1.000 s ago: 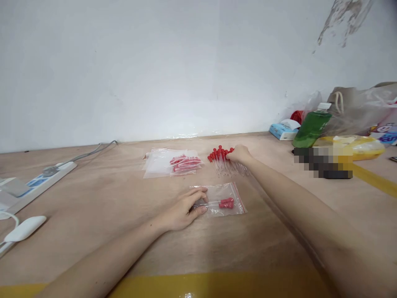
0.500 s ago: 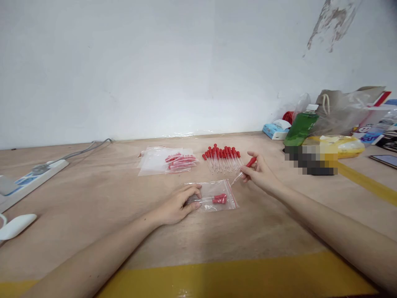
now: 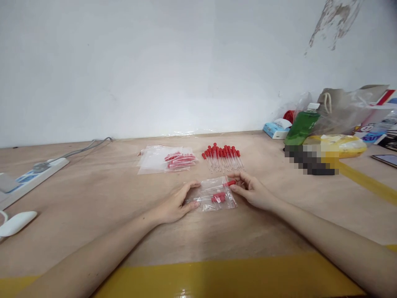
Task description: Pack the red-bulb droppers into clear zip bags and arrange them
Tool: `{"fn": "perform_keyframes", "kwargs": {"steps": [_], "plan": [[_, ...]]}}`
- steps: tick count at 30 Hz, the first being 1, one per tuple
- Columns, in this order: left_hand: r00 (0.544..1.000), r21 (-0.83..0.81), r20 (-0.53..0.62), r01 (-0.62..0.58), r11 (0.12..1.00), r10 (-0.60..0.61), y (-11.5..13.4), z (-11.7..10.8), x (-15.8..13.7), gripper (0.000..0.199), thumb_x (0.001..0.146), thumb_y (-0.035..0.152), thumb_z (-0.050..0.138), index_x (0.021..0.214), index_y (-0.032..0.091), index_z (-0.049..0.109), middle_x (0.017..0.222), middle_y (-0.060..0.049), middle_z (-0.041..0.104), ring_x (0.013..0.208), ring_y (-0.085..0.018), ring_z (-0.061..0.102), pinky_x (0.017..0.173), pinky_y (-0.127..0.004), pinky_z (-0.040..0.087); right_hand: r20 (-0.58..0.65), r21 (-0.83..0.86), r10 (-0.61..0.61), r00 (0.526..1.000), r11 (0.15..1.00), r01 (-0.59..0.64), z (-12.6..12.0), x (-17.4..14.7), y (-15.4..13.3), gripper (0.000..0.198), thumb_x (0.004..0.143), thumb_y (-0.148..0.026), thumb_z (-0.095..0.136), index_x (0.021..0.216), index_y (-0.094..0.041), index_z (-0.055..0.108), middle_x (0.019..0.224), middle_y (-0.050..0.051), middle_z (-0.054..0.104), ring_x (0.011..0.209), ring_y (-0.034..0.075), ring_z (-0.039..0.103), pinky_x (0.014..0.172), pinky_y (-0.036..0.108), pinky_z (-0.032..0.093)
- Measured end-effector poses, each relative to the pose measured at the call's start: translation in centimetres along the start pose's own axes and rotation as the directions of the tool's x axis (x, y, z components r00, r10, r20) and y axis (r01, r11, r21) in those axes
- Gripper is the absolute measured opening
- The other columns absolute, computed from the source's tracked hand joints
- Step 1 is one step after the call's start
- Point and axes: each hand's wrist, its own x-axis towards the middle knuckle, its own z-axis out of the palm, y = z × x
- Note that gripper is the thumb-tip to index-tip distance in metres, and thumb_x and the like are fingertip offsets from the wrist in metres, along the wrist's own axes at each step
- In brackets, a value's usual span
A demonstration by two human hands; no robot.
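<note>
A clear zip-lock bag [image 3: 207, 207] lies flat in front of me, its red-edged mouth facing right. Inside it are droppers with red rubber bulbs [image 3: 218, 197], side by side. My left hand [image 3: 178, 203] holds the bag's closed left end, thumb on the near side and fingers on the far side. Between the thumb and fingers of my right hand [image 3: 249, 190] is another dropper [image 3: 230, 183], gripped by its red bulb at the bag's mouth. Its glass tube points left, within the bag. Behind the bag, a row of red-bulbed droppers [image 3: 221, 153] lies on the table.
Flat empty bags [image 3: 151, 159] and filled bags [image 3: 182, 160] are stacked at the back, left of the dropper row. A power strip [image 3: 37, 176] lies far left, near a white object [image 3: 19, 223]. At right stand a green bottle [image 3: 302, 124] and a tissue pack [image 3: 276, 129].
My right hand has moved left and down to the bag's mouth, and its dropper's tube has gone into the bag. The left hand stays at the bag, its fingers spread slightly wider.
</note>
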Motion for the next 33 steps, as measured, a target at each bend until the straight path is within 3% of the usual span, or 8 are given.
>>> {"fn": "perform_keyframes", "kwargs": {"steps": [3, 7, 14, 18, 22, 25, 29, 33], "plan": [[1.0, 0.005, 0.003, 0.002, 1.0, -0.002, 0.0, 0.0, 0.1, 0.046, 0.086, 0.034, 0.049, 0.128, 0.023, 0.034, 0.132, -0.007, 0.043, 0.12, -0.022, 0.041, 0.1, -0.039, 0.035, -0.014, 0.009, -0.028, 0.999, 1.0, 0.028, 0.5, 0.2, 0.3, 0.028, 0.066, -0.036, 0.065, 0.083, -0.019, 0.051, 0.073, 0.0, 0.06, 0.062, 0.01, 0.054, 0.06, 0.025, 0.046], [1.0, 0.011, 0.004, -0.002, 1.0, 0.002, 0.1, 0.0, 0.1, 0.045, 0.086, 0.035, 0.05, 0.127, 0.022, 0.036, 0.13, -0.008, 0.045, 0.118, -0.023, 0.043, 0.098, -0.04, 0.036, 0.03, 0.001, 0.021, 0.999, 1.0, -0.021, 1.4, 0.8, 0.6, 0.028, 0.064, -0.042, 0.066, 0.074, -0.018, 0.056, 0.067, 0.001, 0.062, 0.059, 0.013, 0.056, 0.054, 0.025, 0.045], [1.0, 0.027, 0.001, -0.002, 1.0, 0.002, 0.1, 0.0, 0.0, 0.046, 0.086, 0.035, 0.048, 0.129, 0.023, 0.035, 0.129, -0.007, 0.046, 0.116, -0.022, 0.045, 0.096, -0.038, 0.038, 0.167, -0.049, 0.026, 0.986, 0.999, -0.018, 1.2, 0.4, -0.3, 0.028, 0.074, -0.043, 0.054, 0.081, -0.019, 0.066, 0.079, 0.003, 0.068, 0.073, 0.016, 0.061, 0.066, 0.028, 0.047], [0.999, 0.027, 0.008, -0.054, 0.998, 0.054, 0.0, 0.1, 0.1, 0.036, 0.087, 0.035, 0.047, 0.121, 0.024, 0.043, 0.128, -0.006, 0.046, 0.117, -0.022, 0.044, 0.097, -0.037, 0.036, -0.002, -0.197, 0.044, 0.999, 0.979, -0.043, -0.5, 1.5, 0.1, 0.027, 0.071, -0.039, 0.058, 0.084, -0.016, 0.064, 0.075, 0.004, 0.067, 0.066, 0.014, 0.059, 0.06, 0.026, 0.046], [0.998, 0.01, 0.016, -0.066, 0.998, 0.065, 0.1, 0.0, 0.1, 0.024, 0.087, 0.031, 0.047, 0.11, 0.024, 0.05, 0.13, -0.006, 0.045, 0.119, -0.021, 0.042, 0.098, -0.037, 0.035, -0.206, -0.538, -0.103, 0.973, 0.842, -0.025, -3.2, 5.2, 0.8, 0.017, 0.071, -0.028, 0.056, 0.078, -0.016, 0.065, 0.071, 0.003, 0.065, 0.061, 0.013, 0.055, 0.061, 0.025, 0.043], [0.999, -0.007, 0.021, -0.047, 0.999, 0.047, 0.2, -0.1, 0.1, 0.018, 0.087, 0.03, 0.048, 0.103, 0.022, 0.05, 0.128, -0.007, 0.046, 0.116, -0.021, 0.045, 0.095, -0.037, 0.037, -0.191, -0.732, -0.229, 0.954, 0.681, 0.017, -4.5, 8.8, 1.1, 0.019, 0.074, -0.024, 0.053, 0.084, -0.015, 0.067, 0.08, 0.006, 0.064, 0.073, 0.016, 0.056, 0.071, 0.027, 0.041], [1.0, -0.021, 0.007, -0.029, 0.999, 0.029, 0.3, -0.2, 0.1, 0.014, 0.086, 0.03, 0.049, 0.097, 0.021, 0.048, 0.127, -0.008, 0.047, 0.113, -0.023, 0.047, 0.093, -0.039, 0.038, -0.212, -0.791, -0.18, 0.961, 0.609, -0.061, -4.7, 12.8, 1.3, 0.031, 0.081, -0.031, 0.047, 0.102, -0.016, 0.064, 0.096, 0.011, 0.059, 0.085, 0.018, 0.055, 0.08, 0.029, 0.039], [0.999, -0.026, 0.001, -0.04, 0.999, 0.04, 0.3, -0.1, 0.0, 0.014, 0.085, 0.029, 0.05, 0.095, 0.021, 0.047, 0.127, -0.009, 0.048, 0.114, -0.023, 0.046, 0.094, -0.039, 0.037, -0.215, -0.781, -0.081, 0.973, 0.613, -0.121, -4.4, 15.2, 1.6, 0.026, 0.079, -0.032, 0.051, 0.094, -0.017, 0.065, 0.105, 0.011, 0.056, 0.092, 0.019, 0.054, 0.084, 0.029, 0.038]]}}
